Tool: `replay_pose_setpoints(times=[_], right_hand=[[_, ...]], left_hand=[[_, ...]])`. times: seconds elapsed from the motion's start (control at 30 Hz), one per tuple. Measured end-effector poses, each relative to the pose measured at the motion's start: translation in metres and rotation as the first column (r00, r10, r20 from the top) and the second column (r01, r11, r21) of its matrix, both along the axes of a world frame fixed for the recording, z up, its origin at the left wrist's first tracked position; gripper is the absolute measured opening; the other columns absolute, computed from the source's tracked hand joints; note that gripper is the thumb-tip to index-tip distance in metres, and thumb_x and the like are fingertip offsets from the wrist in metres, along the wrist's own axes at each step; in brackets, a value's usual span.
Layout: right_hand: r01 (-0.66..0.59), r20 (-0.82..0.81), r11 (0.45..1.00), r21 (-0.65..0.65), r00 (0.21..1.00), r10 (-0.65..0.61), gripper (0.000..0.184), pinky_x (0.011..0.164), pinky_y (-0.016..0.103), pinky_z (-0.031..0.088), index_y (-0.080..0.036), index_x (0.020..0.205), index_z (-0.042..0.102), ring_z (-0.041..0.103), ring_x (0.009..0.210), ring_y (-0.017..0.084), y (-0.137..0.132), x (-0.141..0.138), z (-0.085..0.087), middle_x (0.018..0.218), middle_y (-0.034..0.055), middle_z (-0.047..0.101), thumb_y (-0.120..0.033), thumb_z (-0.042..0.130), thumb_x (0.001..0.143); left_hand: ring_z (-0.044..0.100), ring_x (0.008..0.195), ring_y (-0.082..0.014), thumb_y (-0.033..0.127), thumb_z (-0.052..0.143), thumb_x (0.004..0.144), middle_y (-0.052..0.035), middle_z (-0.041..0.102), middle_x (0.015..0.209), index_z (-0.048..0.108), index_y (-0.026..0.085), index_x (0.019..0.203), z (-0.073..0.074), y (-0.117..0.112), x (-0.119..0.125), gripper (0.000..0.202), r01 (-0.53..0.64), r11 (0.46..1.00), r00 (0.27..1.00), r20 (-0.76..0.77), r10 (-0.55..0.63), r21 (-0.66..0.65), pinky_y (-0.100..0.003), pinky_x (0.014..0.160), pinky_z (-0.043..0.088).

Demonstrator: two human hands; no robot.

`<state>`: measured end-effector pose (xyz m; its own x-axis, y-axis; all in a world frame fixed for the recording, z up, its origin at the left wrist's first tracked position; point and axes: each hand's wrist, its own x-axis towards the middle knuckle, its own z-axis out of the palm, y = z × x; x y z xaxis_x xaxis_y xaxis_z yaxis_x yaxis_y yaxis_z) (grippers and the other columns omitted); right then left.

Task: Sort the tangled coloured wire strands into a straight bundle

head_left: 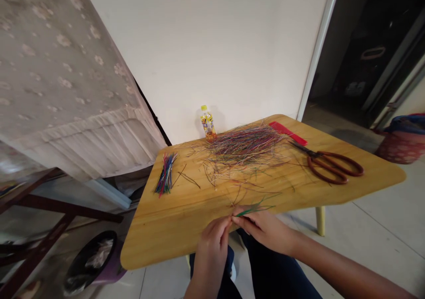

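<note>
One small cluster of thin, flexible green strands [254, 209], on the near side of the loose heap of fine multicoloured strands [247, 144]; long axis running rightward and slightly away from the joined fingertips, roughly along the heap's length. Right hand [265, 230], nearer to the cluster, which lies along its fingers: grip closed on the strands' near end. Left hand [212, 237], also nearer the person than the heap: fingertips pinched together, meeting the right hand's; whether strands lie between them cannot be told. One pale yellow wooden table [172, 228], rounded corners, under the heap. Left of the heap: one compact multicoloured bundle of strands [166, 175]. Behind its left end: one clear plastic bottle with yellow cap [208, 128]. At its far right: one flat red plastic strip [295, 136]. Right of it: one pair of scissors with brown looped handles [327, 164], blades pointing to the heap. Beyond the heap: plain white wall [232, 46]. Well left: pale flowered fabric cover [59, 68]; dark-rimmed purple bin [109, 268] on the floor. Well right: red patterned bin [401, 144], pale tiles [365, 241].
</note>
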<state>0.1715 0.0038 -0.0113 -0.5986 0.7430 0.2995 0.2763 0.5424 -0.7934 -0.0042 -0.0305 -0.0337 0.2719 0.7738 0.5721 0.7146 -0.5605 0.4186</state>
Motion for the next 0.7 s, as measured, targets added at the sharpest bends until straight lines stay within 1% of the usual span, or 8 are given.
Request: replay_pose_setpoints(times=[0.13,0.2,0.27,0.4,0.47,0.53,0.6,0.7], right_hand=[[0.004,0.178,0.983,0.183,0.983,-0.037,0.028,0.07,0.029,0.044,-0.017,0.082,0.059,0.058,0.076,0.019,-0.002,0.0,-0.002,0.081,0.0065,0.063,-0.02,0.034,0.093],[-0.081,0.317,0.956,0.284,0.948,-0.014,0.023,0.065,0.03,0.043,-0.016,0.082,0.061,0.058,0.072,0.02,-0.004,0.0,-0.003,0.078,0.0076,0.064,-0.013,0.039,0.089],[-0.229,0.419,0.901,0.369,0.906,0.059,0.021,0.061,0.029,0.041,-0.016,0.081,0.062,0.056,0.067,0.019,-0.007,0.002,-0.001,0.073,0.0068,0.063,-0.007,0.043,0.083],[-0.482,0.465,0.764,0.429,0.843,0.271,0.025,0.061,0.027,0.04,-0.02,0.086,0.063,0.052,0.062,0.016,-0.015,0.006,0.016,0.069,0.0029,0.063,-0.006,0.044,0.079],[-0.518,0.43,0.745,0.421,0.837,0.338,0.026,0.063,0.026,0.04,-0.022,0.086,0.063,0.051,0.062,0.016,-0.017,0.007,0.023,0.069,0.0026,0.062,-0.007,0.042,0.081],[-0.484,0.367,0.79,0.376,0.861,0.352,0.027,0.063,0.027,0.039,-0.021,0.082,0.063,0.051,0.063,0.016,-0.017,0.008,0.024,0.07,0.0037,0.062,-0.01,0.038,0.085],[-0.395,0.264,0.886,0.243,0.906,0.332,0.029,0.064,0.026,0.039,-0.019,0.08,0.061,0.052,0.066,0.016,-0.013,0.009,0.017,0.071,0.0042,0.06,-0.017,0.035,0.09],[-0.248,0.058,0.966,-0.069,0.966,0.252,0.035,0.059,0.024,0.036,-0.018,0.074,0.057,0.048,0.062,0.013,-0.005,0.008,-0.004,0.067,0.0008,0.053,-0.034,0.034,0.095]], left_hand=[[0.069,0.075,-0.0163,0.012,0.047,0.084,-0.0046,0.074,0.084,0.067,0.019,0.089,0.007,0.0,0.0,0.022,0.04,0.973,0.996,0.092,-0.02,-0.225,-0.026,0.068,0.056],[0.068,0.067,-0.0154,0.018,0.049,0.084,-0.0025,0.073,0.073,0.068,0.02,0.078,0.016,0.0,-0.001,0.02,0.11,0.883,0.985,0.171,-0.034,-0.455,-0.025,0.062,0.055],[0.066,0.06,-0.0142,0.028,0.053,0.083,-0.0012,0.071,0.065,0.067,0.019,0.069,0.025,0.001,-0.004,0.021,0.245,0.674,0.956,0.29,-0.048,-0.697,-0.025,0.06,0.053],[0.059,0.05,-0.012,0.05,0.07,0.064,-0.001,0.067,0.061,0.067,0.017,0.068,0.033,0.002,-0.014,0.033,0.529,0.07,0.848,0.526,-0.062,-0.846,-0.025,0.054,0.049],[0.051,0.041,-0.0092,0.055,0.075,0.054,-0.0006,0.064,0.058,0.066,0.016,0.064,0.03,0.003,-0.018,0.041,0.581,-0.083,0.812,0.584,-0.018,-0.81,-0.022,0.042,0.041],[0.046,0.039,-0.0073,0.058,0.075,0.053,-0.0011,0.063,0.059,0.065,0.016,0.064,0.026,0.003,-0.019,0.045,0.609,-0.089,0.792,0.61,0.02,-0.788,-0.021,0.038,0.036],[0.049,0.043,-0.0076,0.057,0.068,0.064,-0.0017,0.063,0.065,0.066,0.015,0.071,0.023,0.002,-0.018,0.042,0.593,0.042,0.805,0.593,-0.007,-0.804,-0.021,0.043,0.04],[0.057,0.058,-0.0109,0.046,0.055,0.082,-0.0009,0.063,0.07,0.066,0.018,0.079,0.021,0.002,-0.016,0.03,0.367,0.516,0.929,0.333,-0.162,-0.774,-0.022,0.057,0.046]])
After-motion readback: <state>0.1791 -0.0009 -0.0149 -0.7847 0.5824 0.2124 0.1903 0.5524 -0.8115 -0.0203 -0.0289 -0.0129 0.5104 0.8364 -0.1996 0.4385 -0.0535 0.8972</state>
